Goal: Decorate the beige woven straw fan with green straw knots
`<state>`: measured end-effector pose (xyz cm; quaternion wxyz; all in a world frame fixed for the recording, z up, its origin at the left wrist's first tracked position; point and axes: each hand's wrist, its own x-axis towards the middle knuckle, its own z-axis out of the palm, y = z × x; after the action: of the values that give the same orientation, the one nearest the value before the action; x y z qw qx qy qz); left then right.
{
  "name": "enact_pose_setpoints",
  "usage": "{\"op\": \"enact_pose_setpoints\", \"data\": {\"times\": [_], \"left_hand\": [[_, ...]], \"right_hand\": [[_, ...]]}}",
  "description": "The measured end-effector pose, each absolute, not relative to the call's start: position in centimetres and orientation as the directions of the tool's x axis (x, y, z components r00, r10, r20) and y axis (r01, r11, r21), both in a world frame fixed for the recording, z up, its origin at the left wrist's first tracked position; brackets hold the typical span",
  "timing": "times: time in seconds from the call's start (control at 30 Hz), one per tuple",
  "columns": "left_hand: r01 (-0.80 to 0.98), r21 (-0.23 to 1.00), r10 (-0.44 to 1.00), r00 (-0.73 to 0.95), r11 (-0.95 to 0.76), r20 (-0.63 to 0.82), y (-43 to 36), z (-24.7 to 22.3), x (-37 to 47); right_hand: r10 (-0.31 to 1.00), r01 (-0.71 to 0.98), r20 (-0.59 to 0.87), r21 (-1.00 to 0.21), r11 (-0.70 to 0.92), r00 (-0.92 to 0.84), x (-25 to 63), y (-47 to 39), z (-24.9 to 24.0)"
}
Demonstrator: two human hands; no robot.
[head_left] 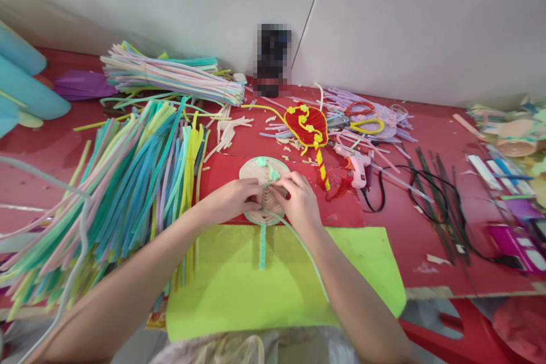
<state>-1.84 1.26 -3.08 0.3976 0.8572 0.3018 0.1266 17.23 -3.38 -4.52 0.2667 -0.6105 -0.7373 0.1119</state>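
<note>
A round beige fan with a mint green rim, mint flowers and a green handle lies at the middle of the table, its handle over a lime green sheet. My left hand is on the fan's left side, fingers curled together. On the right side, my right hand pinches at the fan's centre, thumb and forefinger together. A pale green stem runs from the fan under my right forearm. What sits between the fingertips is too small to make out.
Bundles of coloured pipe cleaners spread on the left. Behind are a red fan, yellow-handled scissors and a phone. A pink glue gun with a black cord lies right.
</note>
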Motion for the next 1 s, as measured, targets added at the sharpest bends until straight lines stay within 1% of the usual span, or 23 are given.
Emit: {"op": "enact_pose_setpoints", "data": {"times": [0.2, 0.47, 0.57, 0.7, 0.87, 1.0], "left_hand": [[0.428, 0.764, 0.638, 0.769, -0.483, -0.027, 1.2, -3.4, -1.9], [0.464, 0.752, 0.650, 0.758, -0.468, -0.063, 1.1, -2.9, -1.8], [0.486, 0.776, 0.677, 0.728, -0.402, -0.106, 1.0, -2.7, -1.9], [0.516, 0.814, 0.771, 0.621, -0.268, -0.139, 1.0, -2.9, -2.0], [0.604, 0.743, 0.865, 0.497, -0.289, -0.067, 1.0, -3.4, -2.1], [0.641, 0.669, 0.851, 0.524, -0.375, -0.025, 0.9, -3.4, -1.8]], "right_hand": [[0.952, 0.844, 0.200, -0.445, 0.300, -0.232, 17.5, -4.2, -3.2], [0.944, 0.851, 0.173, -0.408, 0.329, -0.282, 17.7, -4.5, -2.9], [0.949, 0.853, 0.162, -0.416, 0.315, -0.271, 17.7, -4.4, -2.9], [0.951, 0.853, 0.155, -0.421, 0.308, -0.266, 17.6, -4.5, -2.9], [0.951, 0.855, 0.151, -0.418, 0.308, -0.269, 17.7, -4.5, -2.9], [0.952, 0.857, 0.142, -0.415, 0.305, -0.270, 17.7, -4.5, -2.8]]}}
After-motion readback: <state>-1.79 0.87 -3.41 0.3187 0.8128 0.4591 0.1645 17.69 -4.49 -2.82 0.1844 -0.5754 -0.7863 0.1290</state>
